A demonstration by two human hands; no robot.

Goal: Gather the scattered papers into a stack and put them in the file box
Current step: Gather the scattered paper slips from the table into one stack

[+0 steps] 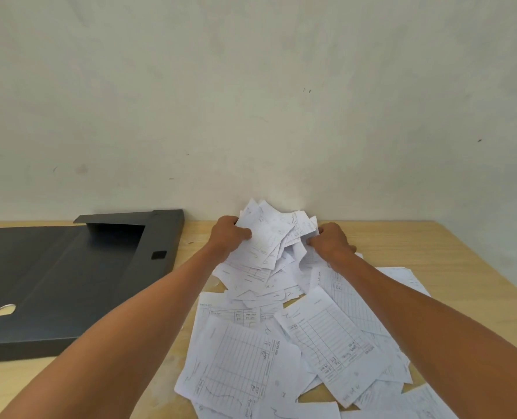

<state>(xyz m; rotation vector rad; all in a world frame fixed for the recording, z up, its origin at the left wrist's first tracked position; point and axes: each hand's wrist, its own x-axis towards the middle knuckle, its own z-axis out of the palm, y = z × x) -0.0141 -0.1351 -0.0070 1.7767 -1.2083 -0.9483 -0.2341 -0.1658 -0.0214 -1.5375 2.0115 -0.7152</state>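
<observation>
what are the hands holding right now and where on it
A messy bunch of papers: left hand grips its left edge, right hand its right edge.

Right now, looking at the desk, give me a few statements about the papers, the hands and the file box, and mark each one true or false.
1. Both hands hold a bunch of papers raised at the far side of the table. True: the left hand and the right hand each have a grip on it.
2. The file box lies to the right of the papers. False: it lies to the left, dark grey and open.
3. Many loose papers still lie on the wooden table. True.
4. Some papers are already inside the file box. False: none show in it.
5. The papers are blank sheets. False: they carry printed grids and handwriting.
</observation>
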